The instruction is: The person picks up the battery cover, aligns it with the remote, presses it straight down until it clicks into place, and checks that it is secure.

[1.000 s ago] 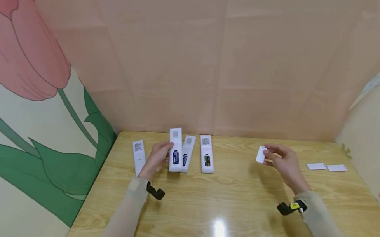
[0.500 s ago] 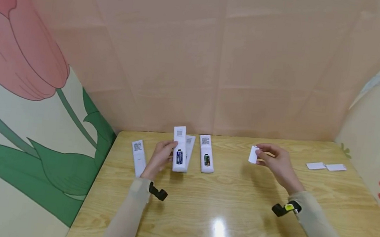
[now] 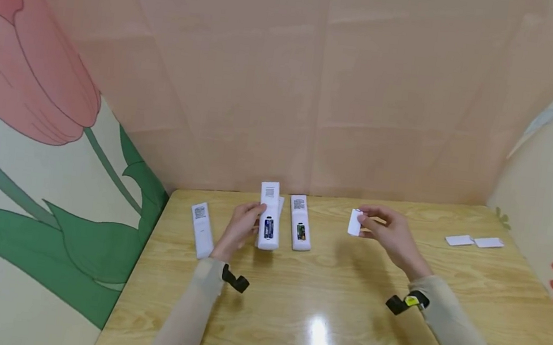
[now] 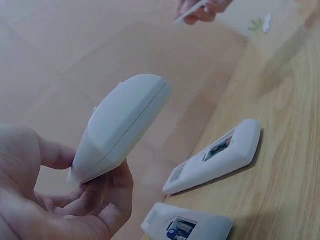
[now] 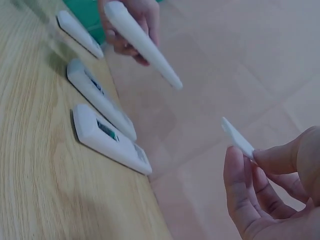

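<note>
My left hand [image 3: 241, 226] grips a white remote control [image 3: 269, 203] by its sides, above the table. Its back faces up, and batteries [image 3: 269, 228] show in the uncovered compartment. In the left wrist view the same remote [image 4: 125, 120] is seen end-on between thumb and fingers. To the right, my right hand [image 3: 392, 234] pinches a small white battery cover [image 3: 355, 222] between thumb and fingers. Seen from the right wrist, the cover [image 5: 237, 139] is edge-on, apart from the held remote [image 5: 142, 45].
A second remote [image 3: 280, 204] lies mostly hidden beneath the held one. Beside it is another remote [image 3: 300, 221] with its compartment uncovered. A remote with its back closed [image 3: 202, 229] lies at the left. Two white covers [image 3: 459, 240] rest at the table's right.
The left hand has moved right with its remote, which now hides more of the one on the table. The right hand has carried the cover left, narrowing the gap between them.
</note>
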A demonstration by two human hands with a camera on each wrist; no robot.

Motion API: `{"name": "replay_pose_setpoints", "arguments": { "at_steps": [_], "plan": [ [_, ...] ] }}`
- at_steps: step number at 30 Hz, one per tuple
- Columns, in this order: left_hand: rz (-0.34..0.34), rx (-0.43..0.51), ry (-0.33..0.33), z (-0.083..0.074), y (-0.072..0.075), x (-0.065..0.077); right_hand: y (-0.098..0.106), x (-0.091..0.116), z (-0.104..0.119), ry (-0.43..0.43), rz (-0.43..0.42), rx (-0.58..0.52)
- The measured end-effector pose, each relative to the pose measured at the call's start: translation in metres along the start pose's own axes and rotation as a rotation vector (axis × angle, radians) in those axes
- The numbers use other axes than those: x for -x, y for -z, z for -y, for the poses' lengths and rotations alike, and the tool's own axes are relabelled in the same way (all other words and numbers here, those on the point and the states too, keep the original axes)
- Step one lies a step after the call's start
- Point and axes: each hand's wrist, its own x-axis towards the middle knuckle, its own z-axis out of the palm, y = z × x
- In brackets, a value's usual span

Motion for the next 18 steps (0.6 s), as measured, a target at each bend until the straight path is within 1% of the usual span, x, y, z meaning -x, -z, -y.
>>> {"name": "replay_pose_setpoints", "arguments": {
  "at_steps": [6, 13, 18],
  "plan": [
    [0.013, 0.003, -0.007, 0.000, -0.005, -0.001, -0.008, 0.002, 0.010, 0.025, 0.018, -0.019],
    [0.034, 0.013, -0.015, 0.000, -0.014, -0.003, -0.015, 0.001, 0.014, 0.038, 0.030, 0.007],
    [0.042, 0.017, -0.024, -0.001, -0.014, -0.004, -0.026, -0.004, 0.017, 0.041, 0.040, -0.017]
  ]
}}
